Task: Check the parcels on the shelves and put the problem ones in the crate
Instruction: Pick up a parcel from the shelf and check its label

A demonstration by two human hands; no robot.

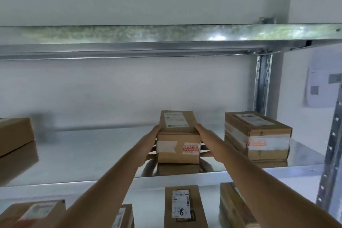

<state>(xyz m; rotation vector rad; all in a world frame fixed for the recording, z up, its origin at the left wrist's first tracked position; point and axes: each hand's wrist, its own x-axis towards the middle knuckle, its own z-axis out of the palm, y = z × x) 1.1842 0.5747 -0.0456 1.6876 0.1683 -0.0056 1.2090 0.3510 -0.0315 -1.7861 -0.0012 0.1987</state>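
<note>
The left hand (pixel 154 141) and the right hand (pixel 204 139) clasp a small cardboard parcel (pixel 178 136) from either side, fingers wrapped along its flanks, both bare forearms stretched up toward it. The parcel sits at the middle of the metal shelf (pixel 83 155), near the front edge; whether it rests on the surface or is just lifted cannot be told. It carries a white label on top and white tape with a red sticker across its front. Just to its right stands a larger taped parcel (pixel 257 135), apart from it, and a brown box (pixel 15 135) lies far left. On the shelf below, a labelled parcel (pixel 181 207) marked with handwritten digits shows between the arms.
</note>
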